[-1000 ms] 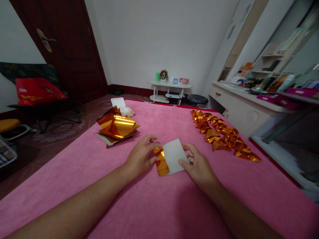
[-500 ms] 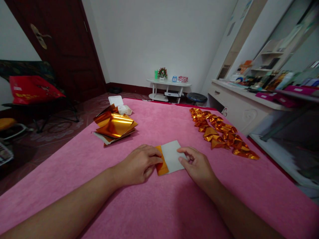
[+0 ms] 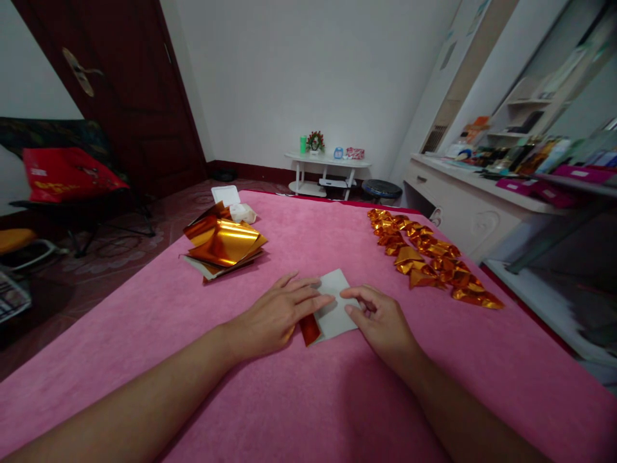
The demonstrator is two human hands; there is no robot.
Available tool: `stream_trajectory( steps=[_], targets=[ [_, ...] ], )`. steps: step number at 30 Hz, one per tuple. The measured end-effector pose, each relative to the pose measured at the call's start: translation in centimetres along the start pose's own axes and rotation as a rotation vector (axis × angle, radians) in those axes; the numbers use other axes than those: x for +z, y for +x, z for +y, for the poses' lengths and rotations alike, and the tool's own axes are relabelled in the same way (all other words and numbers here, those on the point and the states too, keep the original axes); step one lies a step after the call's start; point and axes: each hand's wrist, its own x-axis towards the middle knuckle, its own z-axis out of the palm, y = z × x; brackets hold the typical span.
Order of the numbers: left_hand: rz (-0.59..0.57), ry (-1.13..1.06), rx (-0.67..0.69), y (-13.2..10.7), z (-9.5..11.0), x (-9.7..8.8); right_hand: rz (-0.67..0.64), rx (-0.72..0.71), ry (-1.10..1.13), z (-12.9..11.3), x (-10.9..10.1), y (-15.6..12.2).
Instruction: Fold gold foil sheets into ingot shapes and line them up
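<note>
A small sheet of foil paper (image 3: 335,313) lies in front of me, its pale back up and its left edge folded over to show a strip of orange-gold foil. My left hand (image 3: 274,315) rests across that fold, fingers stretched out flat, the tips reaching onto the pale side. At the sheet's right edge, my right hand (image 3: 380,321) has its thumb and index finger curled onto the paper, gripping it; the other fingers are tucked under and partly hidden.
A stack of gold foil sheets (image 3: 226,244) lies left on the pink cloth (image 3: 308,225), with a white packet (image 3: 243,213) behind it. Rows of folded gold foil pieces (image 3: 424,254) lie right. Beyond are a white side table (image 3: 328,160) and a cluttered dresser (image 3: 463,183).
My left hand has straightened its fingers and slid right over the fold, which now stands partly lifted and darker. The right hand stays nearly in place on the sheet.
</note>
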Motion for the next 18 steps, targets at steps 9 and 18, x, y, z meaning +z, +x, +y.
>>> stream_trajectory(
  steps=[9, 18],
  targets=[
    [0.132, -0.191, -0.089, 0.3, -0.4, -1.8, 0.109, -0.378, -0.26, -2.3, -0.9, -0.2],
    [0.453, -1.207, -0.471, 1.3, 3.5, -4.3, 0.109, -0.102, 0.295, -8.3, -0.5, -2.6]
  ],
)
